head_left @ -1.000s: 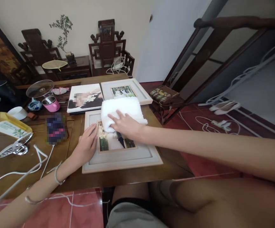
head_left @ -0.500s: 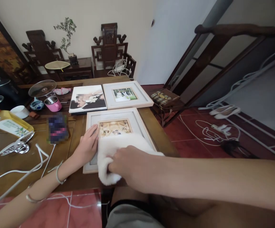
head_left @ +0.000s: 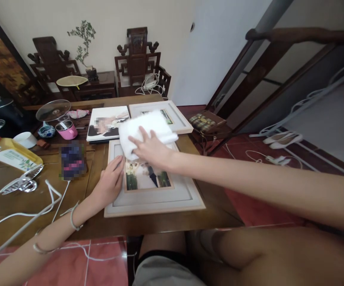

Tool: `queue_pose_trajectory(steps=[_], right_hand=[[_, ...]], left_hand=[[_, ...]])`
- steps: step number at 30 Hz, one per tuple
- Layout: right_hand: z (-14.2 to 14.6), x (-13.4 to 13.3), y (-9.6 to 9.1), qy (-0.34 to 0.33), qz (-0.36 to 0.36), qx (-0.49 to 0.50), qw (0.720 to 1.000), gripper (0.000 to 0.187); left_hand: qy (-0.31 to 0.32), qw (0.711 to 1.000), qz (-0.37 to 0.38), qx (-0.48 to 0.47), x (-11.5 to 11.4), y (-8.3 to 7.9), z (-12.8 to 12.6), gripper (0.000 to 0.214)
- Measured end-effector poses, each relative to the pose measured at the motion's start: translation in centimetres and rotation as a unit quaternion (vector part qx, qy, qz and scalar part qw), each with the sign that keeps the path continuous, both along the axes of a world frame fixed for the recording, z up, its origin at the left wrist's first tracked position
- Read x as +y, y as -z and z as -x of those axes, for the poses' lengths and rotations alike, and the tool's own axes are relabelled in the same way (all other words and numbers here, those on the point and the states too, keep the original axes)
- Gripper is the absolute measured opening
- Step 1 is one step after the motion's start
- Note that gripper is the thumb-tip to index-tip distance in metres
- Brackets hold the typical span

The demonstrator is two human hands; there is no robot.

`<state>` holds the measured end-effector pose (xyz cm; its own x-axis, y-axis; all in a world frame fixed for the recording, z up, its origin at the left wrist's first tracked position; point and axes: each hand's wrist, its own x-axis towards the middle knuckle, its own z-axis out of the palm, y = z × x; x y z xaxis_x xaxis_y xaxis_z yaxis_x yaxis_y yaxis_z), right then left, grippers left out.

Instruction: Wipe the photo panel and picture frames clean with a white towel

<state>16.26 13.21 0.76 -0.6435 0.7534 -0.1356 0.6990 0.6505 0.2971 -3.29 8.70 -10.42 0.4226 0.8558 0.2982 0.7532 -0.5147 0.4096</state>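
A pale framed photo [head_left: 154,198] lies flat on the wooden table [head_left: 25,198] in front of me. My left hand [head_left: 109,182] rests flat on the frame's left side, fingers stretched out. My right hand [head_left: 149,149] presses a folded white towel [head_left: 145,127] down on the frame's far end, fingers spread over the cloth. The towel hangs past the frame's top edge and covers part of a second framed photo [head_left: 177,119] behind it. An unframed photo print [head_left: 106,125] lies to the left of that second frame.
On the left of the table lie white cables [head_left: 25,216], a metal clip [head_left: 21,182], a yellow tray [head_left: 8,153], a pink cup [head_left: 66,129] and a small fan [head_left: 52,110]. Carved dark chairs [head_left: 139,59] stand behind. A stair rail [head_left: 279,43] rises at right.
My right hand has slid the towel from the frame's near edge up to its far end, uncovering the photo. My left hand has stayed on the frame's left side.
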Motion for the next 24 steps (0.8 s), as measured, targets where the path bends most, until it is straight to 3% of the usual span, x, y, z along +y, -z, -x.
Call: queue_pose_trajectory(steps=[3,6,8,12,16,19,24], right_hand=[[1.1,-1.9,1.1,0.021,0.082,-0.021,0.996,0.05],[1.6,-4.3,1.0,0.018,0.095,-0.015,0.995,0.045],[1.9,-6.1,0.3,0.0,0.126,-0.023,0.992,0.039],[2.1,-9.4,-1.9,-0.057,0.262,-0.039,0.963,0.037],[1.8,-10.7,-3.5,-0.093,0.337,-0.024,0.937,0.032],[1.2,-9.7,-3.0,-0.067,0.299,0.0,0.952,0.03],[0.5,-5.1,1.0,0.035,0.076,0.005,0.997,0.043]], left_hand=[[-0.001,1.0,0.01,0.002,0.0,0.0,0.0,0.045],[-0.003,1.0,0.021,0.005,0.0,0.0,0.2,0.046],[-0.003,1.0,0.025,0.008,0.0,0.0,0.3,0.048],[-0.003,1.0,0.025,0.009,-0.2,-0.2,0.4,0.048],[-0.003,1.0,0.023,0.004,-0.2,-0.2,0.3,0.047],[0.0,1.0,0.014,0.001,-0.1,0.0,0.3,0.047],[-0.002,1.0,0.017,0.006,-0.2,-0.2,0.3,0.045]])
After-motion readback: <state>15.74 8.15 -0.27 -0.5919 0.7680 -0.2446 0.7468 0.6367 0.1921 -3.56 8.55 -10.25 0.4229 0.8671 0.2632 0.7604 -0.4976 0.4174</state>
